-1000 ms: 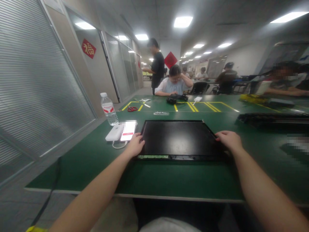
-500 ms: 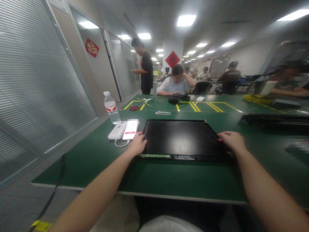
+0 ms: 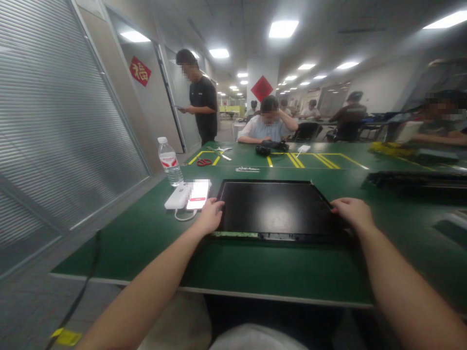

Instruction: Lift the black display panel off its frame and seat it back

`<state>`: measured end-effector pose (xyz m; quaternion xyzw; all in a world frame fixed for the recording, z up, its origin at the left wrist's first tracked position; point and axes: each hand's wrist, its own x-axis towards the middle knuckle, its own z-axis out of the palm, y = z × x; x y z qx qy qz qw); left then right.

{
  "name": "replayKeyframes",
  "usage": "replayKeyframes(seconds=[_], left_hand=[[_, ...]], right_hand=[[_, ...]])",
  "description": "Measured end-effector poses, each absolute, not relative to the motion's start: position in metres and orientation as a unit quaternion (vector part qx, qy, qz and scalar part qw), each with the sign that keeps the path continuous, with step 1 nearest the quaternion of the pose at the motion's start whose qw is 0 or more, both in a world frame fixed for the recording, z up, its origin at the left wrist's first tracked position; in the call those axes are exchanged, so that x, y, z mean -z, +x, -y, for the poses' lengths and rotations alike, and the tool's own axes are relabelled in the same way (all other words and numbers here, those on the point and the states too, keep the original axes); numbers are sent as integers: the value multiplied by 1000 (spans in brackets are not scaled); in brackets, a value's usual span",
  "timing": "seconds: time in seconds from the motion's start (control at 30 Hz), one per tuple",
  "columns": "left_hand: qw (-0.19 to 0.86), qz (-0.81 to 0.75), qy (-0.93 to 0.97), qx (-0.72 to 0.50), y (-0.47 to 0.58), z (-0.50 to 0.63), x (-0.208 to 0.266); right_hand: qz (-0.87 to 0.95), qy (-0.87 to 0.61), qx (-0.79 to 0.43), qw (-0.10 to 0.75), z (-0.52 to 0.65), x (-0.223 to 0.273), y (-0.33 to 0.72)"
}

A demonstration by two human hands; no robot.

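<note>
A black flat display panel (image 3: 273,209) lies face up on the green table (image 3: 284,272) in front of me. A thin strip of green circuit board shows along its near edge. My left hand (image 3: 210,215) grips the panel's left side, its thumb resting over the frame. At the right side, my right hand (image 3: 352,213) has its fingers closed on the edge; some fingertips are hidden beneath the frame. Just left of my left hand lies a lit phone (image 3: 198,194), with a white power bank (image 3: 177,196) and a short white cable beside it.
A water bottle (image 3: 170,163) stands behind the power bank. Red scissors (image 3: 204,162) and a black bundle (image 3: 272,148) lie toward the far side. Dark long parts (image 3: 412,183) are at right. A seated person (image 3: 268,127) is opposite; another person (image 3: 202,99) stands at left.
Both hands stay on the display panel, which has barely moved. The standing person in the background has moved to the left and appears larger.
</note>
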<state>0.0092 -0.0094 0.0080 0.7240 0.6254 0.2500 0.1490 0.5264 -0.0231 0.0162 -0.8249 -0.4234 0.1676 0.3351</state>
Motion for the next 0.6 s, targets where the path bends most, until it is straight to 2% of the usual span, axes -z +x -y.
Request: replayKeyframes(seconds=[0.37,0.6], left_hand=[[114,-623,744,-211,0,8,-21],[134,-632,737,-197,6,16,-29]], right_hand=[[431,-827,-124,340,22,-13,526],[436,-821,-116,349,20,-9,529]])
